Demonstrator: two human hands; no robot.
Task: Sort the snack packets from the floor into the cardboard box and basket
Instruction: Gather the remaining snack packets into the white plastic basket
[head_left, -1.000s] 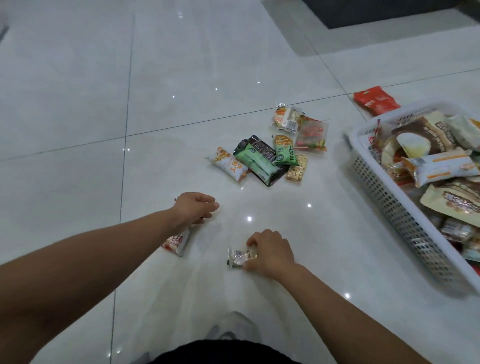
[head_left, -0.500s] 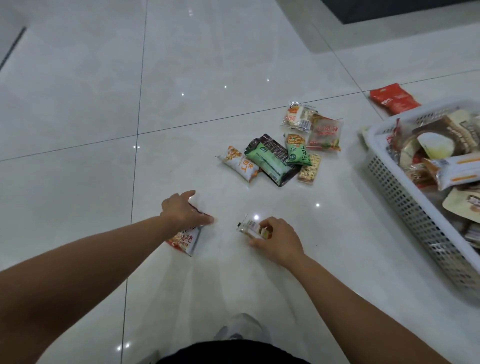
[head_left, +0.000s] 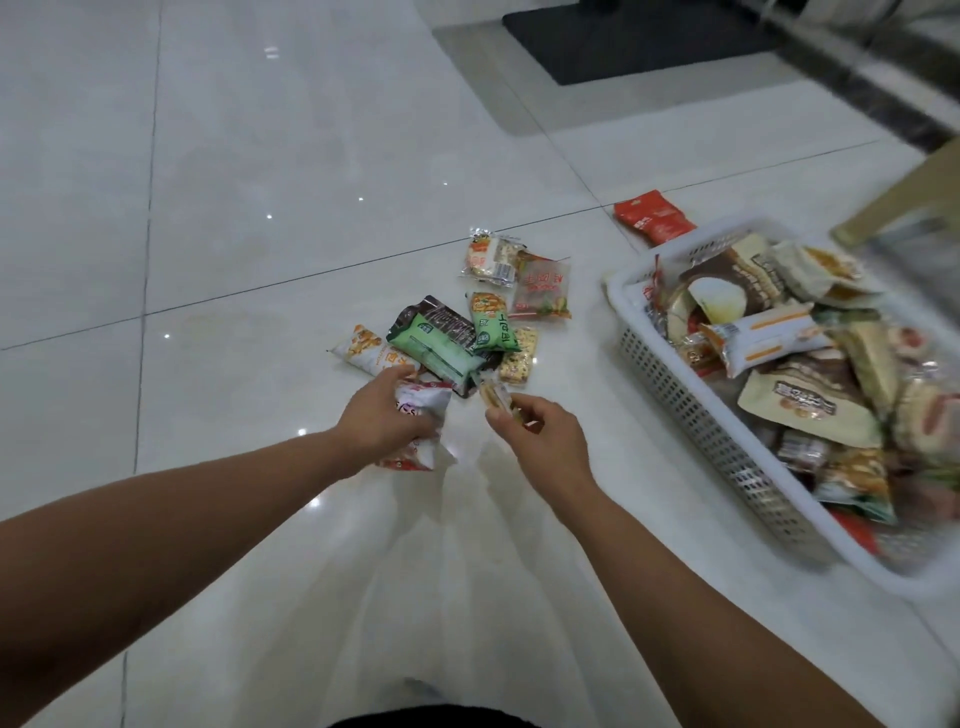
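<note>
Well, both arms reach forward and low over the floor (head_left: 260, 208): the left hand (head_left: 382, 418), palm down, has its fingers curled round a crinkled white-and-red packet (head_left: 422, 408), and the right hand (head_left: 543, 441) pinches a small clear packet (head_left: 494, 391) between thumb and fingertips. The white-and-red one runs lengthwise from the fingers back toward the person, while the clear one slants up and left toward the pile (head_left: 457, 332) lying just beyond both hands. The white basket (head_left: 675, 384), heaped with snacks, sits to the right.
</note>
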